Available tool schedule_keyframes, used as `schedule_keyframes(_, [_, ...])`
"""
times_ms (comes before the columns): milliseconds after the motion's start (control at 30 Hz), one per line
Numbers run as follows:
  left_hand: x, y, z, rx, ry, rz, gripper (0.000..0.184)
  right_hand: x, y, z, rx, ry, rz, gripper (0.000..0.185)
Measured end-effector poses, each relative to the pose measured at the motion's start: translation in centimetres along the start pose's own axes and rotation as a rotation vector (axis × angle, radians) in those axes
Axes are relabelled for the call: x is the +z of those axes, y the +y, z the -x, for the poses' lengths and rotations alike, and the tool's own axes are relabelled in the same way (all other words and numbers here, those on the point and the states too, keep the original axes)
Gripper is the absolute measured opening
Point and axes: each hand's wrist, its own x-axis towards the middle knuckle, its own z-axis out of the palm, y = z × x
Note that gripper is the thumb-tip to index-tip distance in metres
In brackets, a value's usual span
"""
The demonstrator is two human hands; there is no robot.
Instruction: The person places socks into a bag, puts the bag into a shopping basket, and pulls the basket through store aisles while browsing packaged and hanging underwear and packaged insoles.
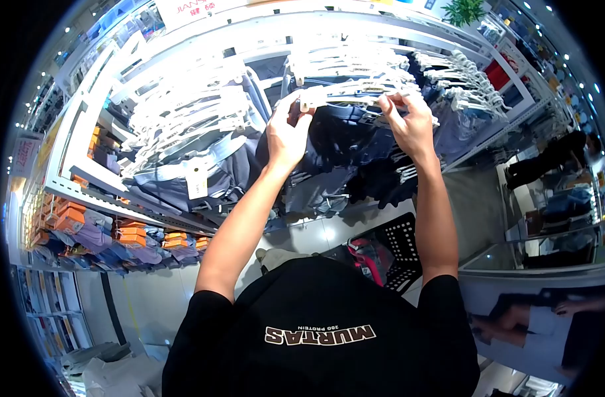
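White hangers with dark trousers (pixel 345 132) hang in the middle of the rack in front of me. My left hand (pixel 288 129) is closed at the left end of the front hanger (pixel 345 92). At the hanger's right part, my right hand (pixel 408 119) has its fingers and thumb pinched together. Dark blue fabric hangs below, between the two hands. To the left, more grey-blue trousers (pixel 216 178) hang on white hangers, one with a pale tag (pixel 196 183). Further white hangers (pixel 464 83) are crowded on the right.
A black perforated basket (pixel 401 248) with pink and dark items stands on the floor. Clothes with orange labels (pixel 131 233) line the lower left. A person in dark clothing (pixel 554 159) is at the far right. A poster panel (pixel 537 321) stands at the lower right.
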Motion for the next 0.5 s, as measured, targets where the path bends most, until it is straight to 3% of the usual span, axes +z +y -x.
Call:
schedule_keyframes(67, [-0.1, 0.5, 0.1, 0.101, 0.076, -0.118, 0.035, 0.3, 0.5, 0.2, 0.012, 0.080, -0.134, 0.022])
schedule_keyframes(100, [0.3, 0.6, 0.0, 0.081, 0.100, -0.010, 0.038, 0.3, 0.3, 0.4, 0.021, 0.120, -0.200, 0.021])
schedule_keyframes(167, [0.0, 0.9, 0.3, 0.107, 0.060, -0.021, 0.043, -0.6, -0.1, 0.6, -0.034, 0.159, -0.210, 0.015])
schedule_keyframes(233, [0.1, 1.1, -0.5, 0.081, 0.031, -0.126, 0.048, -1.8, 0.3, 1.3, 0.068, 0.175, -0.288, 0.017])
schedule_keyframes(300, [0.2, 2.2, -1.3, 0.051, -0.148, 0.000, 0.038, -2.6, 1.4, 1.7, -0.012, 0.262, -0.401, 0.015])
schedule_keyframes(400, [0.2, 1.7, -1.8, 0.015, -0.191, -0.062, 0.026, -4.4, 1.2, 1.1, 0.001, 0.444, -0.531, 0.017])
schedule_keyframes(500, [0.3, 2.1, -1.8, -0.023, -0.177, 0.009, 0.023, -6.3, 2.4, 0.5, 0.032, 0.551, -0.432, 0.018])
